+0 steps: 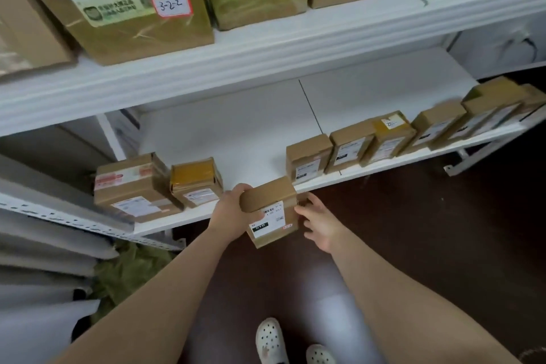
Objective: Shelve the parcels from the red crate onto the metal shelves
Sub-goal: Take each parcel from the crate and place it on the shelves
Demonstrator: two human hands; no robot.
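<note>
Single head-worn view, looking forward and down, close over the lower metal shelf (236,139), floor below.

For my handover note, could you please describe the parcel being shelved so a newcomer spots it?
Find the gap in the lower white shelf's front row of boxes. The small cardboard parcel is before it, gripped by the left hand. It alone is held, not shelved.
</note>
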